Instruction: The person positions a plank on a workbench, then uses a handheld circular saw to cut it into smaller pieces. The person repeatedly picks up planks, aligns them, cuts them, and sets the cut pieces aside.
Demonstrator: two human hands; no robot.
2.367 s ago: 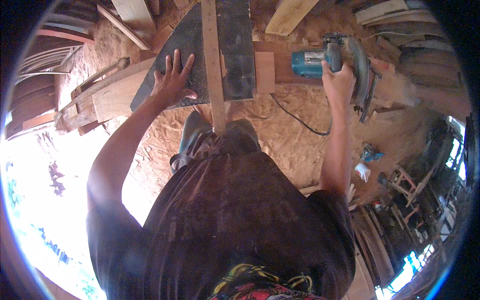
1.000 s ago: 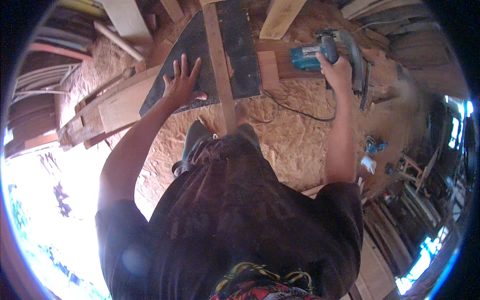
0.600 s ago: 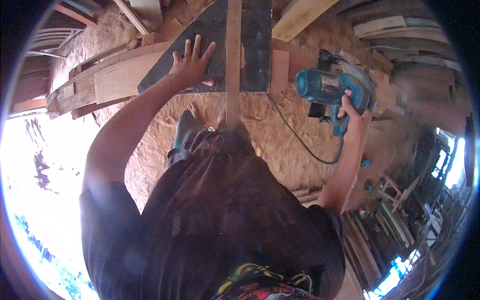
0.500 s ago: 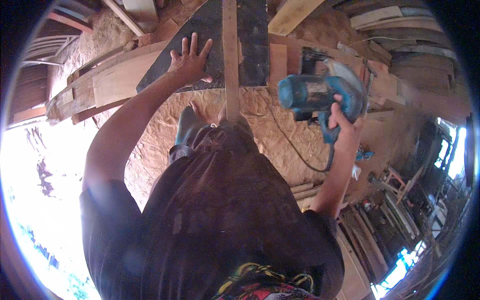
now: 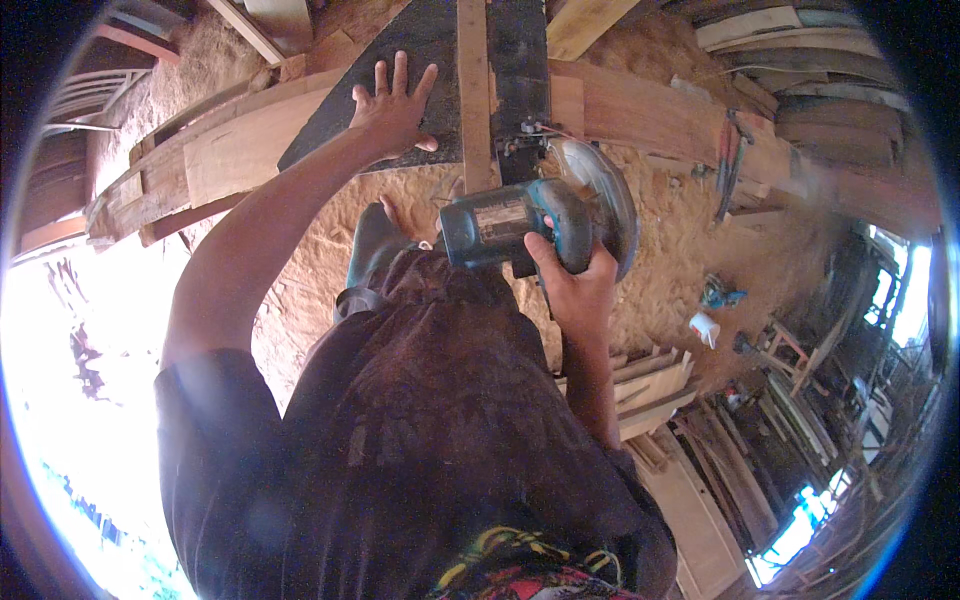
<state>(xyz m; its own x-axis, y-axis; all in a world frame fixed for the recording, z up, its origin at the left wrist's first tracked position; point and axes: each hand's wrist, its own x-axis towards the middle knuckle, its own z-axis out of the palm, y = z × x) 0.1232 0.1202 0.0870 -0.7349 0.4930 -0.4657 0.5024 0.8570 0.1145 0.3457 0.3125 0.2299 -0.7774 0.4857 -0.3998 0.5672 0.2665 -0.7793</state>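
Observation:
My left hand (image 5: pixel 395 115) lies flat with fingers spread on a dark sheet of board (image 5: pixel 345 125). Along that board, right of the hand, runs a narrow wooden strip (image 5: pixel 474 90) pointing toward my body. Wrapped round the rear handle of a teal circular saw (image 5: pixel 490 225) is my right hand (image 5: pixel 580 275). The saw's motor reaches left across the strip's near end, and its rounded blade guard (image 5: pixel 610 200) is on the right. Its front plate is at the board's near right corner; whether it touches the board I cannot tell.
Long wooden beams (image 5: pixel 640 110) cross under and beside the board. Red-handled pliers or cutters (image 5: pixel 730 160) lie on the right beam. Sawdust covers the ground (image 5: pixel 660 250), where a blue tool (image 5: pixel 720 292) and a white cup-like container (image 5: pixel 704 328) lie. Stacked planks (image 5: pixel 650 385) are at lower right.
My right hand has brought the circular saw left, from over the right beam to the board's near edge. My left hand has shifted only slightly and stays flat on the board.

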